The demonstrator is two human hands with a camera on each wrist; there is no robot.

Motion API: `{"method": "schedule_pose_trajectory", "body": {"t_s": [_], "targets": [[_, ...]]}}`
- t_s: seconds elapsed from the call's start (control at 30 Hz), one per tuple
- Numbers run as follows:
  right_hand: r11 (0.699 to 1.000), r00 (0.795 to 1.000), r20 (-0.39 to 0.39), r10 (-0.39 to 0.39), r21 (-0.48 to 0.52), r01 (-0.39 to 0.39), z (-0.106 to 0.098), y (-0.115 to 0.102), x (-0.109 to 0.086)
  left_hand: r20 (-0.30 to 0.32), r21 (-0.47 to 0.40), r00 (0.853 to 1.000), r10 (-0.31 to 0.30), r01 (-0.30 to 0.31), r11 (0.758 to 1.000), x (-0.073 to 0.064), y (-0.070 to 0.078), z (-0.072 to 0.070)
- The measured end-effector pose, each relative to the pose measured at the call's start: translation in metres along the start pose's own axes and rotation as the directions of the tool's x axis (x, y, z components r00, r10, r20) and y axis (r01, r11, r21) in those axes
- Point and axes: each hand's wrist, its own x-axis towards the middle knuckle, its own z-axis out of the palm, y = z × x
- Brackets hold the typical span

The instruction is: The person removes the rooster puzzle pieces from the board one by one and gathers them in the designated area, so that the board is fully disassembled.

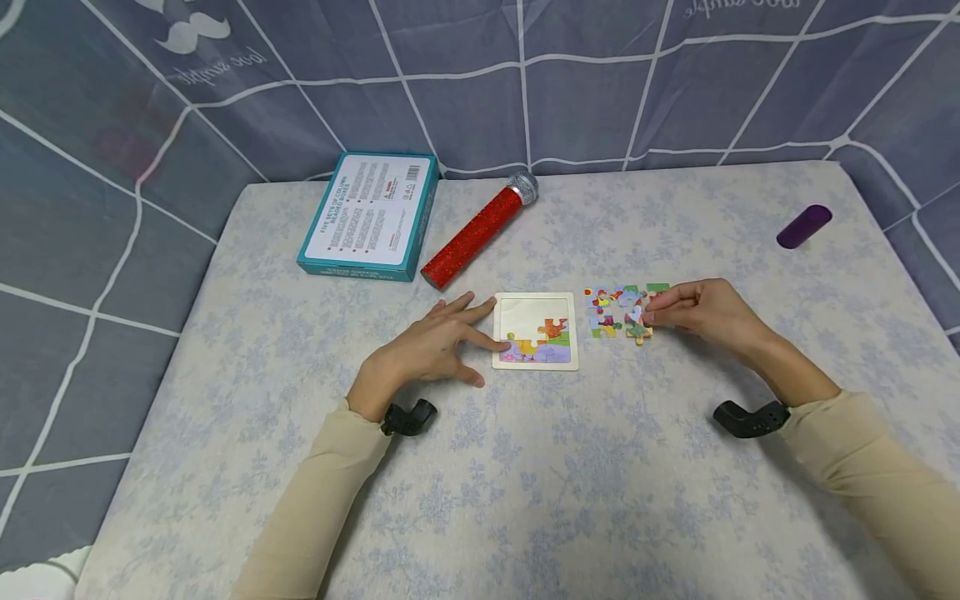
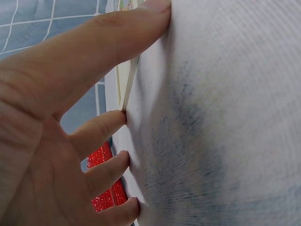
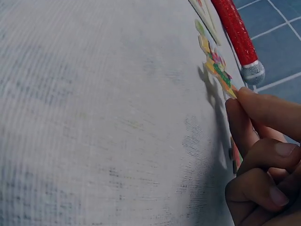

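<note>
A small jigsaw tray (image 1: 535, 297) with a pale rim lies mid-table, several pieces fitted along its bottom and right side. My left hand (image 1: 423, 354) is spread at its left, the fingertips touching the tray's edge and the table. To the right of the tray is a cluster of loose jigsaw pieces (image 1: 606, 323) in bright colours. At the cluster's right side my right hand (image 1: 708, 317) pinches a jigsaw piece (image 3: 219, 69) between thumb and index finger, partly hidden in the head view. Its other fingers are curled in the right wrist view.
Behind the left hand lie a teal and white box (image 1: 367, 208) and a red glittery microphone (image 1: 476, 233) with a silver head. A dark purple cylinder (image 1: 804, 227) lies at the far right. Grey gridded cloth (image 1: 465, 108) hangs behind the table.
</note>
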Motion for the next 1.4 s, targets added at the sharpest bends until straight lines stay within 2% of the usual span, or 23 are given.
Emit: {"method": "schedule_pose_trajectory", "body": {"t_s": [0.27,0.57,0.87,1.07,1.3,1.4], "targets": [[0.986,0.996,-0.06,-0.065,-0.155,0.055,0.007,-0.004,0.0,0.001,0.003,1.0,0.0,0.0,1.0,-0.001,0.0,0.001],[0.95,0.987,-0.111,-0.112,-0.302,0.074,0.011,-0.007,-0.001,-0.007,-0.005,1.0,0.002,-0.002,1.0,-0.001,0.001,0.0],[0.937,0.982,-0.129,-0.136,-0.337,0.085,0.013,-0.007,0.0,-0.01,-0.007,1.0,0.005,-0.005,1.0,-0.001,0.001,0.0],[0.939,0.981,-0.136,-0.141,-0.331,0.089,0.014,-0.007,0.0,-0.006,-0.01,1.0,0.006,-0.006,1.0,0.0,0.0,0.001],[0.942,0.967,-0.185,-0.173,-0.316,0.109,0.018,-0.011,-0.001,0.0,-0.009,1.0,0.0,0.0,1.0,-0.001,0.001,0.0],[0.946,0.968,-0.176,-0.18,-0.3,0.121,0.021,-0.015,-0.001,0.001,-0.01,1.0,-0.001,0.001,1.0,-0.001,0.001,0.0]]}}
